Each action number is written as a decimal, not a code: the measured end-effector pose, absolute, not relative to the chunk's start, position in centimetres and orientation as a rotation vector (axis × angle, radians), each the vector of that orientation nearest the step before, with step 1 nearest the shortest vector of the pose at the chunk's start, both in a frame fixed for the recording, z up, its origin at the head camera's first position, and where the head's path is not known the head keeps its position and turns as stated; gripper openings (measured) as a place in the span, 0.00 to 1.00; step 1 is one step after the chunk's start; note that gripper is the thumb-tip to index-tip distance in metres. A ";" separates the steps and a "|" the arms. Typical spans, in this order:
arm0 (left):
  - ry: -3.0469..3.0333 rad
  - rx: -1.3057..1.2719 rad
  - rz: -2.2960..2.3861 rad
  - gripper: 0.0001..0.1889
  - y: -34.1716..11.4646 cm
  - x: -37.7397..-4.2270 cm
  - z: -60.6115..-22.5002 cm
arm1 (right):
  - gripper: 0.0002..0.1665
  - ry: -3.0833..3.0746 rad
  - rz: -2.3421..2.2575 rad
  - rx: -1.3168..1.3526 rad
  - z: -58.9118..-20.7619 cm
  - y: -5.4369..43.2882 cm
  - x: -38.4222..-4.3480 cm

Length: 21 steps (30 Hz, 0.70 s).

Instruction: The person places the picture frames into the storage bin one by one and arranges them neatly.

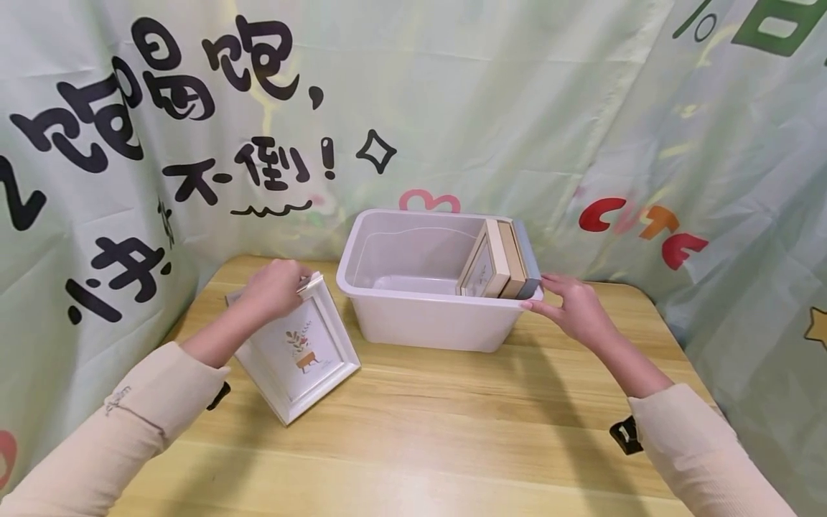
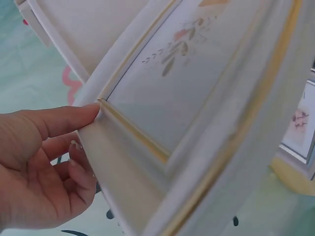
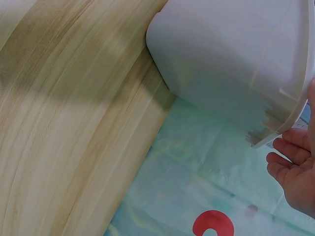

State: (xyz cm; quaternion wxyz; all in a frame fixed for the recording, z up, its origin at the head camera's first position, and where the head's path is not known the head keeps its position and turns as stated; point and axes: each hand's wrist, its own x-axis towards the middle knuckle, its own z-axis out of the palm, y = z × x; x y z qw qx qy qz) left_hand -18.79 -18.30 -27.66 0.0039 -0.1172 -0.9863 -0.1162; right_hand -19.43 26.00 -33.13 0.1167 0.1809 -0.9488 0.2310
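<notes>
My left hand (image 1: 274, 287) pinches a white picture frame (image 1: 349, 359) by its top edge, left of a plastic storage bin (image 1: 426, 323). The frame is tilted and shows a potted plant print; in the left wrist view the thumb lies on the front of its white border (image 2: 133, 162). At the bin's right end my right hand (image 1: 578, 309) grips the rim, thumb at the front corner and fingers along the side. Inside the bin, a cream picture frame (image 1: 497, 251), a light wood one (image 1: 512, 258) and a blue-grey one (image 1: 526, 258) stand against its right wall.
Behind the held frame, another frame with a pink flower print (image 2: 299, 120) shows in the left wrist view. Bin and frames are on a wooden table (image 1: 413, 424). A printed cloth (image 1: 504, 122) hangs along the table's back and sides.
</notes>
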 end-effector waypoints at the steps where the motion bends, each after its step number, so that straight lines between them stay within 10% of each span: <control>1: -3.083 -0.389 -0.347 0.17 -18.3 -18.7 -27.5 | 0.34 -2.780 0.675 0.528 -33.1 26.0 -19.5; 21: -3.008 -0.500 -0.430 0.13 -20.5 -16.7 -24.1 | 0.31 -2.742 0.709 0.559 -33.1 26.0 -19.5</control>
